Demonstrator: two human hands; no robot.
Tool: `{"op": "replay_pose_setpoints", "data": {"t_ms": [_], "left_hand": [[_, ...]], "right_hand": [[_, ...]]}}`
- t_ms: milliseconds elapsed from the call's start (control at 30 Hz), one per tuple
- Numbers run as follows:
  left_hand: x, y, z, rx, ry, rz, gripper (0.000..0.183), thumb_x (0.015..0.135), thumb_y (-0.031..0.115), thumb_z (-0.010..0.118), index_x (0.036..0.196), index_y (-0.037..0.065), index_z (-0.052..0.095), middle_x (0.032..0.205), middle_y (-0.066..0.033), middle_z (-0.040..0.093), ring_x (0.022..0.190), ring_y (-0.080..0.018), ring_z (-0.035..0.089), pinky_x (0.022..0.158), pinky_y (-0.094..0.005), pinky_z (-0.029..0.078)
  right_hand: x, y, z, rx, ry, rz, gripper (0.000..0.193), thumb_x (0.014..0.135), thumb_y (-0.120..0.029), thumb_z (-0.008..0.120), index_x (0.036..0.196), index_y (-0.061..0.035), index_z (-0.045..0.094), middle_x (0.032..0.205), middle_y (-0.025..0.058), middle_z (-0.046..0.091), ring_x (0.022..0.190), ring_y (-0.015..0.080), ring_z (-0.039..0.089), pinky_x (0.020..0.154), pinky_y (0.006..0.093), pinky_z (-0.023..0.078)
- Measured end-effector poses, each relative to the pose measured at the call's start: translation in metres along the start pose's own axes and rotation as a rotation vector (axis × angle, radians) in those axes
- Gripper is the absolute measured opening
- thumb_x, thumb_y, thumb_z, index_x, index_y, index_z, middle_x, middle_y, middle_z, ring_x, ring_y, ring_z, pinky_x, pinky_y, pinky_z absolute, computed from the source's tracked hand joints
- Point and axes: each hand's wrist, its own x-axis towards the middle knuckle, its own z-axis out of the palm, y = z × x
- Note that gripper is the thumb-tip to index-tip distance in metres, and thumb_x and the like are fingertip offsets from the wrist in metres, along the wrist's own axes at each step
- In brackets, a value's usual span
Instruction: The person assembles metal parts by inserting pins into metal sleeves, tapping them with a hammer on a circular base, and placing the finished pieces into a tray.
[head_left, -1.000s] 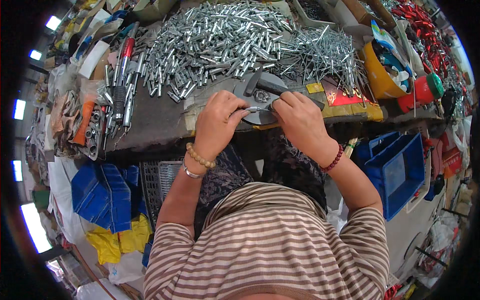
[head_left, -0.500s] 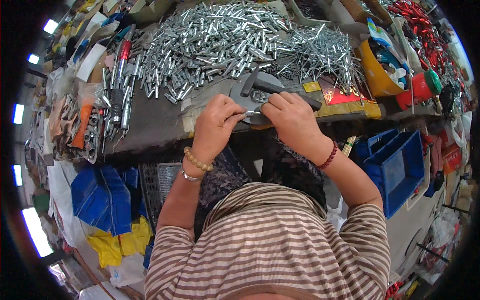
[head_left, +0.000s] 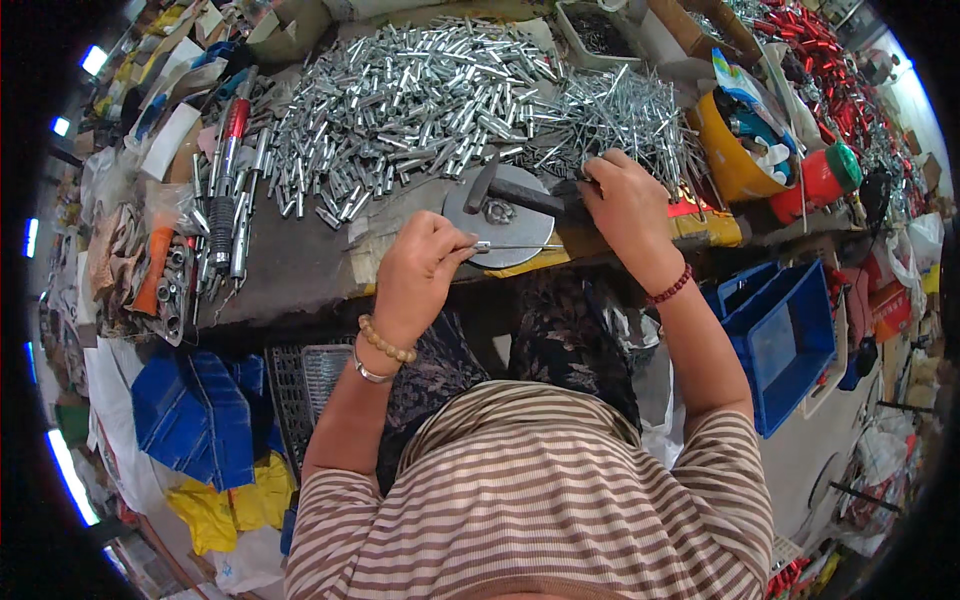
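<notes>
My left hand [head_left: 418, 268] pinches a small silvery metal tube [head_left: 483, 246] between thumb and fingertips. From the tube a thin metal rod [head_left: 525, 247] sticks out to the right, over the near part of a round grey metal plate [head_left: 462, 222]. Lying across that plate is a hammer [head_left: 525, 196], its head to the left and its dark handle pointing right. My right hand [head_left: 632, 205] is over the handle's far end, fingers curled beside the heap of thin metal pins [head_left: 630, 115]. What its fingertips hold, if anything, is hidden.
A large heap of shiny metal tubes [head_left: 400, 100] covers the back of the bench. At right stand a yellow container [head_left: 735, 150] and a red jar [head_left: 815, 185] with a green lid. Long tools [head_left: 222, 200] lie at left. Blue bins [head_left: 785, 345] sit below, right.
My right hand has left the small piece and moved up and right to the handle end and pin heap. My left hand still pinches the tube; its rod now shows. The whole view has shifted slightly.
</notes>
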Motion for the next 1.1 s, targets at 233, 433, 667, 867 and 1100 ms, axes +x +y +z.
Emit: {"op": "replay_pose_setpoints", "data": {"t_ms": [233, 433, 667, 867, 1100], "left_hand": [[-0.001, -0.002, 0.001, 0.057, 0.014, 0.037, 0.009, 0.087, 0.007, 0.074, 0.096, 0.007, 0.073, 0.095, -0.0080, 0.061, 0.089, -0.0293, 0.064, 0.075, -0.0394, 0.051], [-0.001, -0.004, 0.002, 0.040, 0.021, 0.058, 0.012, 0.087, 0.003, 0.073, 0.099, 0.004, 0.073, 0.093, -0.0099, 0.061, 0.086, -0.0284, 0.063, 0.074, -0.0370, 0.051], [-0.001, -0.003, 0.000, 0.081, 0.021, 0.061, 0.011, 0.088, 0.006, 0.073, 0.099, 0.006, 0.073, 0.095, -0.0105, 0.062, 0.086, -0.0298, 0.064, 0.074, -0.0387, 0.051], [-0.002, -0.007, 0.000, 0.091, 0.030, 0.088, 0.010, 0.088, 0.007, 0.072, 0.098, 0.006, 0.073, 0.095, -0.0104, 0.062, 0.087, -0.0308, 0.064, 0.074, -0.0393, 0.051], [-0.002, -0.005, 0.000, 0.095, 0.028, 0.091, 0.013, 0.086, 0.000, 0.068, 0.098, 0.005, 0.070, 0.096, -0.0112, 0.061, 0.088, -0.0326, 0.064, 0.075, -0.0406, 0.052]], "right_hand": [[0.018, 0.003, 0.013, -0.084, -0.109, -0.052, 0.013, 0.083, -0.016, 0.074, 0.093, -0.0086, 0.071, 0.095, 0.0095, 0.064, 0.091, 0.0310, 0.069, 0.075, 0.0447, 0.057], [0.010, -0.026, -0.011, 0.293, -0.107, -0.148, 0.015, 0.085, -0.014, 0.073, 0.095, -0.0052, 0.067, 0.093, 0.0138, 0.062, 0.086, 0.0358, 0.066, 0.072, 0.0471, 0.053], [-0.005, -0.067, -0.004, 0.405, -0.211, -0.352, 0.015, 0.084, -0.009, 0.072, 0.096, -0.0043, 0.063, 0.094, 0.0129, 0.059, 0.092, 0.0367, 0.063, 0.078, 0.0473, 0.052], [-0.003, -0.073, 0.001, 0.355, -0.205, -0.440, 0.014, 0.084, -0.007, 0.071, 0.093, -0.0042, 0.061, 0.093, 0.0124, 0.058, 0.094, 0.0351, 0.063, 0.079, 0.0461, 0.052], [0.006, -0.074, -0.004, 0.254, -0.249, -0.538, 0.016, 0.080, -0.006, 0.070, 0.095, -0.0048, 0.063, 0.097, 0.0114, 0.058, 0.095, 0.0328, 0.062, 0.082, 0.0438, 0.052]]}}
